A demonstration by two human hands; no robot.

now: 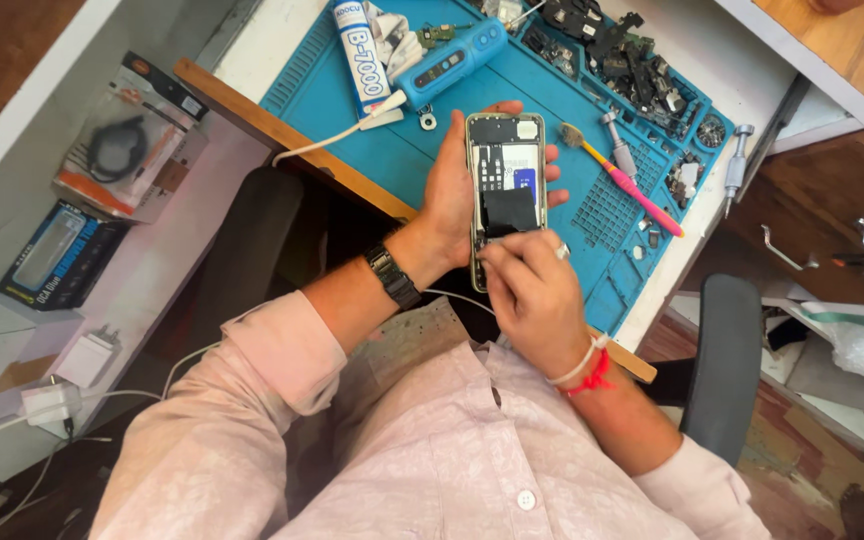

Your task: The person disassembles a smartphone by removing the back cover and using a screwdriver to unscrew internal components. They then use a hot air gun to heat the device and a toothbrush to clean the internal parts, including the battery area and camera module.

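One opened phone (pixel 506 190), its back cover off so that the dark inner parts, a blue patch and a pale square show, is held upright above the near edge of a blue work mat (pixel 372 130). The left hand (pixel 462 185) cradles it from behind, fingers curled round the far side with their tips showing along the right rim and the thumb on the left edge. The right hand (pixel 532 290) sits at the phone's lower end with its fingertips bunched together, pinching at the edge of a black piece there; whether something small is held between them cannot be made out. The phone's bottom end is hidden behind this hand. On the mat lie one white glue tube (pixel 360 50), one blue handheld tool (pixel 449 62) with a white cable running off the desk's near edge, one pink-handled brush (pixel 632 185), and two metal-handled screwdrivers (pixel 619 148), the second at the mat's right rim. A heap of dark small parts (pixel 622 55) crowds the mat's far corner, too jumbled to count and partly cut off by the top of the frame. On the shelf to the left rest two packaged boxes (pixel 62 255) and two white chargers (pixel 82 358).
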